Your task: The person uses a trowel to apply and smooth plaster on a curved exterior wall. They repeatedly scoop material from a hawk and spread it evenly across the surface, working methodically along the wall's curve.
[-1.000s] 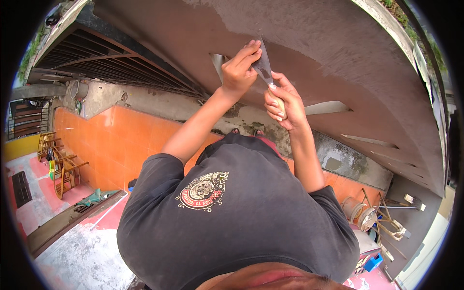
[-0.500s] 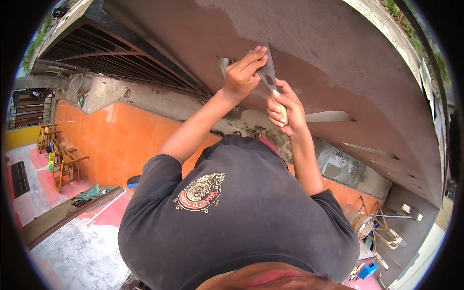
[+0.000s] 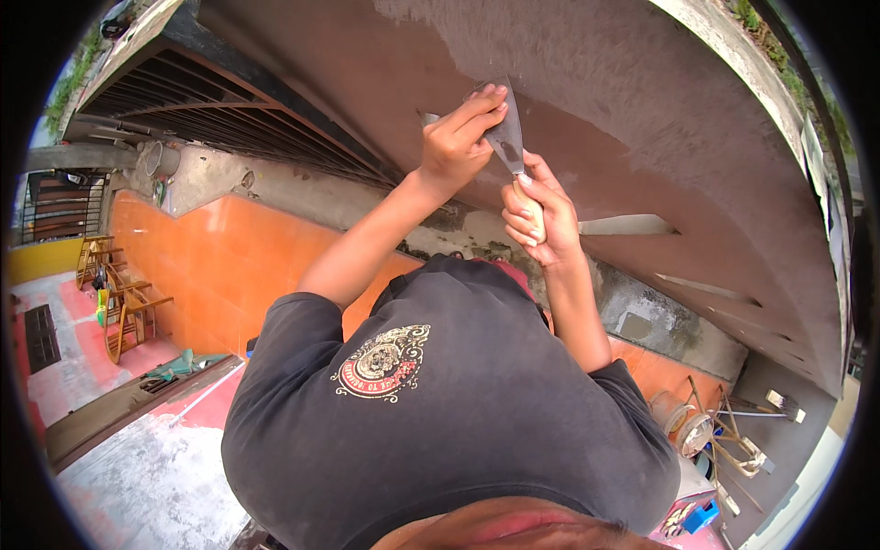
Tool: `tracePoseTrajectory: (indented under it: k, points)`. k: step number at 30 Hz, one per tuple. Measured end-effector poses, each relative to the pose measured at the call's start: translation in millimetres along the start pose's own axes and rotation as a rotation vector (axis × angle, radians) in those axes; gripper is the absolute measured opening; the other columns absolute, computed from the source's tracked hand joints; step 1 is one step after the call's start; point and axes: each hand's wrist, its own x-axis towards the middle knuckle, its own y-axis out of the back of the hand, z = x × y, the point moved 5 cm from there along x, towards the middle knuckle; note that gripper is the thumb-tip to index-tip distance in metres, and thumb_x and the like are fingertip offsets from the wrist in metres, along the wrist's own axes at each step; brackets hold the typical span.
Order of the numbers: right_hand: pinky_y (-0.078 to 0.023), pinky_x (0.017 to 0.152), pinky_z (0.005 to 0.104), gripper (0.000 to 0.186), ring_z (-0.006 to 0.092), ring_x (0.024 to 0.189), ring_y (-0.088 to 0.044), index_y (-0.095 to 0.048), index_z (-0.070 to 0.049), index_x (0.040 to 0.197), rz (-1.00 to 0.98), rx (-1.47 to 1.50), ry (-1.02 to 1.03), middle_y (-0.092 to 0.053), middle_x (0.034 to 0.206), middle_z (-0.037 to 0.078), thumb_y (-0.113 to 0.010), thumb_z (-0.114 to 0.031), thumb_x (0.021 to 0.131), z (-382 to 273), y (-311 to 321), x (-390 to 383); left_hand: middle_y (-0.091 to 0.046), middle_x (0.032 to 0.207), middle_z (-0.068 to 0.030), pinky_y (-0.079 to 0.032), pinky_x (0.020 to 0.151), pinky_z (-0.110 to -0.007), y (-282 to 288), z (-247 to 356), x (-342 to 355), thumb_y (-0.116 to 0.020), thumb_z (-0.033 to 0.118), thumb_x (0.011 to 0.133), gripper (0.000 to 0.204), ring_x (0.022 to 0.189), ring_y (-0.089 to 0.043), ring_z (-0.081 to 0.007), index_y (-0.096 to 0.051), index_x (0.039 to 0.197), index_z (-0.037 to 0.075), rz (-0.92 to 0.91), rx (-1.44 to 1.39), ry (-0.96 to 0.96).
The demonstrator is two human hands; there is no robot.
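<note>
My right hand (image 3: 543, 213) is wrapped round the pale handle (image 3: 533, 206) of a putty knife, whose grey metal blade (image 3: 506, 137) points away from me. Against that blade lie the stretched fingers of my left hand (image 3: 458, 147); its thumb is mostly hidden. The blade tip is at the brown-grey plastered wall (image 3: 568, 137), beside the border between a smoother brown area and a rougher grey patch. A small light grey shape (image 3: 428, 117) shows beside my left hand, partly covered, and I cannot tell what it is.
The wall has narrow slots (image 3: 628, 225) to the right of my hands. A dark slatted metal gate (image 3: 192, 96) stands at the left. Below are orange tiles (image 3: 220, 266), wooden chairs (image 3: 128, 312) at far left, and buckets (image 3: 692, 431) with tools at lower right.
Both hands and the putty knife stay almost in place, shifting very slightly left. Less of the light grey shape beside my left hand shows now.
</note>
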Motion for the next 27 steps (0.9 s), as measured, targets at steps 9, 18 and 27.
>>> tracePoseTrajectory:
  k: [9,18,27]
  points:
    - [-0.029,0.032,0.0224,0.028,0.0081,0.038,-0.033,-0.051,-0.019,0.135,-0.015,-0.007,-0.001,-0.046,0.066,0.005,-0.052,-0.016,0.108,0.3,-1.9,-0.6,-0.076,0.117,-0.0104,-0.062,0.098,-0.038,0.5,-0.8,3.0,-0.067,-0.016,0.073,0.03,0.112,-0.074,-0.0278,-0.076,0.097,-0.002,0.005,0.012,-0.033]
    - [-0.027,0.032,0.0227,0.029,0.0084,0.038,-0.033,-0.052,-0.02,0.136,-0.061,-0.01,-0.026,-0.045,0.065,0.005,-0.049,-0.014,0.108,-3.5,-2.9,2.3,-0.076,0.118,-0.012,-0.062,0.099,-0.038,6.6,1.7,6.3,-0.065,-0.018,0.068,0.036,0.113,-0.073,-0.03,-0.076,0.099,-0.003,0.052,0.052,-0.059]
    - [-0.03,0.032,0.0225,0.03,0.0081,0.039,-0.033,-0.054,-0.019,0.136,-0.09,0.012,-0.021,-0.046,0.066,0.006,-0.049,-0.014,0.108,-8.8,-6.0,5.0,-0.075,0.119,-0.0144,-0.059,0.103,-0.04,10.5,2.9,13.6,-0.061,-0.019,0.066,0.042,0.116,-0.072,-0.0313,-0.075,0.102,-0.004,0.054,0.058,-0.001]
